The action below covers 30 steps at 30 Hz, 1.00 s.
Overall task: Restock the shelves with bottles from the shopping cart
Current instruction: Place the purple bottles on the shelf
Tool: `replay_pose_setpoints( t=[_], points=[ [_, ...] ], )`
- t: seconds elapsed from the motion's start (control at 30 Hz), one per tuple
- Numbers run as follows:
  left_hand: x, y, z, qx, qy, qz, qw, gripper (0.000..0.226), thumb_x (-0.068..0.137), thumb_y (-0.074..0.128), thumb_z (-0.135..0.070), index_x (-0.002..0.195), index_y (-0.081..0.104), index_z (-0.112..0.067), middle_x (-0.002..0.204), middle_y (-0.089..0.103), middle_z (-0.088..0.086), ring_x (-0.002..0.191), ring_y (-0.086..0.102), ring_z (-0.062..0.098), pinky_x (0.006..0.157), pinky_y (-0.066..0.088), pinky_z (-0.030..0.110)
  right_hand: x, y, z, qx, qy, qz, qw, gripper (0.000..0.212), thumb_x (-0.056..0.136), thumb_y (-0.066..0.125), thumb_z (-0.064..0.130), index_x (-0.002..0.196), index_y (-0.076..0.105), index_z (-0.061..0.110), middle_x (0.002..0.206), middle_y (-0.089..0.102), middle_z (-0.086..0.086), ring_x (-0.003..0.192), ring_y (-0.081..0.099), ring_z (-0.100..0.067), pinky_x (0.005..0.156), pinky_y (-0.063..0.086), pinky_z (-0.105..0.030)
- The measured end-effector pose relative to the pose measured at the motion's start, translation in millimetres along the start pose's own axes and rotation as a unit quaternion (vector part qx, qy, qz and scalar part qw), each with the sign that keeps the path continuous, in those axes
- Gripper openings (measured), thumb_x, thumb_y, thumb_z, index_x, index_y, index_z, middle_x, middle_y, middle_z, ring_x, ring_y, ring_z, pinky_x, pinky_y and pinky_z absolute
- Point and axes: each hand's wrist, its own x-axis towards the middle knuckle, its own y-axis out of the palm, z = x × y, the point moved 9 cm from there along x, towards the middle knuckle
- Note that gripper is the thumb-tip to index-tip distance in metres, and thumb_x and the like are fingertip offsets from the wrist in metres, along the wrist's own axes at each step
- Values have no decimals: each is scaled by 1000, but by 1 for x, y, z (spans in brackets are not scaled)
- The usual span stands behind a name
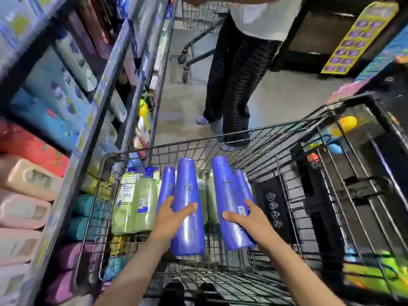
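The person stands behind a wire cart and holds blue bottles over its basket. The left hand grips a tall blue bottle; the thumb lies across its front and the fingers go around the left side. Behind it, at about 10 o'clock from the hand, a second blue bottle touches the fingers, but one cannot tell if the hand really carries it. The right hand grips another blue bottle with the thumb on its front. A fourth blue bottle shows just behind that one, at 1 o'clock from the right hand; whether the fingers also hold it cannot be told. The two hands are apart, each on its own side, and the bottles point with their narrow ends away from the person.

At 9 o'clock in the basket stand two green pump bottles with blue pumps, side by side and upright. More pale bottles are partly hidden between the blue ones.

The shelves run along the left of the cart, at 9 to 11 o'clock, full of packs in blue, red, pink and purple. At 12 o'clock, beyond the cart, another person in dark trousers stands on the floor, with a second cart behind them.
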Motion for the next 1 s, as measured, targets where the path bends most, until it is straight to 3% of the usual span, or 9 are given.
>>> replay_pose_setpoints(
  t=[0.07, 0.17, 0.3, 0.43, 0.57, 0.67, 0.73, 0.87, 1.0],
  points=[
    [-30, -12, -28, -19, 24, 20, 999, 26, 77, 78, -16, 96, 62, -20, 93, 74, 1, 73, 71, 8, 63, 56, 23, -31, 6, 19, 4, -27, 6, 1000, 60, 46, 87, 43, 95, 57, 24, 81, 73, 21, 74, 70, 2, 61, 50, -13],
    [-75, -36, -59, -55, 49, 12, 997, 47, 72, 82, -19, 113, 61, -12, 107, 70, 12, 91, 69, 28, 84, 56, 43, -70, 11, 42, 1, -63, 1, 998, 79, 40, 83, 54, 109, 59, 25, 105, 72, 7, 92, 70, -13, 84, 56, -35],
    [-136, -67, -87, -80, 100, -16, 992, 40, 71, 77, -20, 107, 64, -8, 91, 74, 7, 69, 69, 16, 59, 55, 25, -110, 13, 64, -1, -104, 19, 994, 91, 41, 82, 51, 120, 59, 13, 110, 71, -7, 98, 69, -29, 92, 53, -49],
    [-198, -86, -95, -82, 157, -77, 981, 49, 58, 86, -29, 99, 66, -13, 86, 75, 0, 67, 67, 9, 57, 51, 20, -137, 3, 81, -45, -159, 60, 984, 94, 40, 79, 55, 122, 58, 13, 114, 69, -10, 100, 67, -29, 93, 51, -47],
    [-260, -88, -78, -131, 181, -169, 960, 33, 66, 76, -25, 96, 65, -16, 77, 73, -8, 61, 64, 3, 53, 49, 16, -157, -8, 84, -80, -177, 126, 973, 86, 57, 84, 47, 129, 55, 11, 120, 66, -10, 103, 66, -24, 91, 52, -37],
    [-309, -80, -54, -176, 191, -237, 936, 23, 77, 72, -12, 98, 65, -15, 82, 72, -2, 63, 63, 7, 58, 52, 20, -182, -11, 91, -110, -216, 183, 953, 57, 55, 80, 40, 106, 64, 19, 99, 72, -4, 79, 69, -7, 69, 53, -18],
    [-338, -75, -36, -198, 189, -274, 922, 18, 80, 70, -7, 95, 65, -14, 78, 71, -1, 61, 63, 7, 57, 53, 20, -194, -10, 91, -123, -236, 209, 941, 57, 42, 80, 45, 92, 63, 21, 84, 71, 3, 62, 65, 2, 54, 47, -11],
    [-412, -61, 12, -245, 177, -346, 888, 16, 80, 68, -5, 94, 63, -12, 67, 71, -5, 54, 62, 4, 49, 50, 17, -235, 3, 79, -155, -274, 264, 912, 50, 39, 77, 49, 79, 57, 26, 72, 60, 18, 56, 57, 17, 51, 40, -2],
    [-487, -57, 57, -294, 170, -410, 847, 16, 77, 69, -10, 91, 65, -16, 67, 72, -5, 52, 65, 7, 45, 50, 19, -284, 35, 52, -181, -278, 362, 871, 64, 41, 79, 49, 93, 65, 16, 73, 73, 5, 59, 64, 1, 53, 47, -12]
  ],
)
